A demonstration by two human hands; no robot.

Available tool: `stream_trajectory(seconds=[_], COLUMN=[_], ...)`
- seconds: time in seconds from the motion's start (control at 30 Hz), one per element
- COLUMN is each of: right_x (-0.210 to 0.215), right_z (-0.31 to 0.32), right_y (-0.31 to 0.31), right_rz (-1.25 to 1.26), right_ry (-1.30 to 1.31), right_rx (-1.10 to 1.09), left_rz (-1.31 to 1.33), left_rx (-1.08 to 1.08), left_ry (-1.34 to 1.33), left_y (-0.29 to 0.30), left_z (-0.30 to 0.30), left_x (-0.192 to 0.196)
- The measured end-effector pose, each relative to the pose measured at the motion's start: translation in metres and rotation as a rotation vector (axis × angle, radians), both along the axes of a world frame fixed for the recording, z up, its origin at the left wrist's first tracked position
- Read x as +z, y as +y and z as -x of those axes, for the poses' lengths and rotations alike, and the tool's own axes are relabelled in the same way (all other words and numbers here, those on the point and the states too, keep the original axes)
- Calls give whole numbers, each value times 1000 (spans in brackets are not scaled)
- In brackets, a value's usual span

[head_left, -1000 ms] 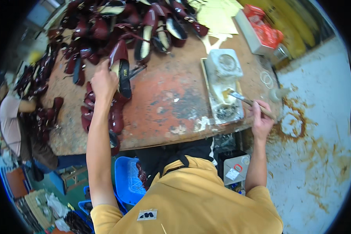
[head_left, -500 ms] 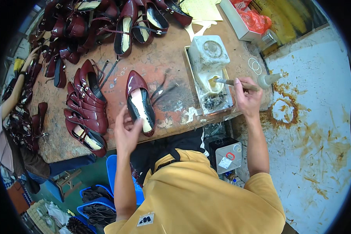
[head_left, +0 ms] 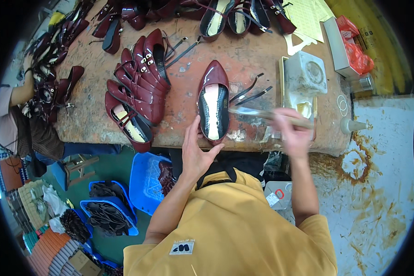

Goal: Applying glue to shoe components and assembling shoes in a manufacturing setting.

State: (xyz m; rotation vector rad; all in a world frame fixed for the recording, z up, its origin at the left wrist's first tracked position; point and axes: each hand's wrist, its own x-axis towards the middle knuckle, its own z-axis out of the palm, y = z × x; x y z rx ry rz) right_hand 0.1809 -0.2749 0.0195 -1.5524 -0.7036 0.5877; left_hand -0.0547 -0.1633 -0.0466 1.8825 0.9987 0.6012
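Observation:
A burgundy patent pointed shoe (head_left: pixel 214 76) lies near the table's front edge, toe pointing away from me. Inside it are a pale strip and a dark lining, and its loose straps (head_left: pixel 250 94) spread out to the right. My left hand (head_left: pixel 198 146) grips the heel, thumb on the right and fingers on the left. In my right hand (head_left: pixel 293 131), smeared by motion, is a wooden-handled brush (head_left: pixel 264 114), its tip beside the shoe's right side. Behind that hand stands a crusted pot (head_left: pixel 303 106) of yellowish paste, partly hidden, against a grey-white block (head_left: pixel 307 72).
Burgundy shoes (head_left: pixel 145 87) stand nested left of my shoe, and more (head_left: pixel 234 18) line the far side. A white box (head_left: pixel 340 48) with red plastic sits at the far right. Blue bins (head_left: pixel 147 184) stand on the floor. A co-worker's arm (head_left: pixel 23 94) shows at left.
My right hand has brought the brush left from the paste pot to beside the shoe. My left hand has closed round the heel. The whole view has shifted.

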Motion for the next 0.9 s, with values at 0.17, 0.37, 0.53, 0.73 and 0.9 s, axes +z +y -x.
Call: stream_trajectory(seconds=[0.17, 0.37, 0.53, 0.73, 0.9], right_x=[-42, -11, 22, 5, -16], right_z=[41, 45, 13, 26, 55], right_y=[85, 53, 93, 104, 65], right_rz=[-216, 269, 498, 111, -65], right_ry=[-632, -149, -68, -904, -888], right_rx=[192, 398, 851, 651, 385], left_rz=[3, 27, 36, 58, -130], left_rx=[0, -3, 6, -1, -45], left_ry=[-12, -51, -68, -62, -65], left_y=[3, 6, 9, 10, 7], left_z=[1, 4, 3, 2, 6], left_x=[0, -1, -1, -1, -8])
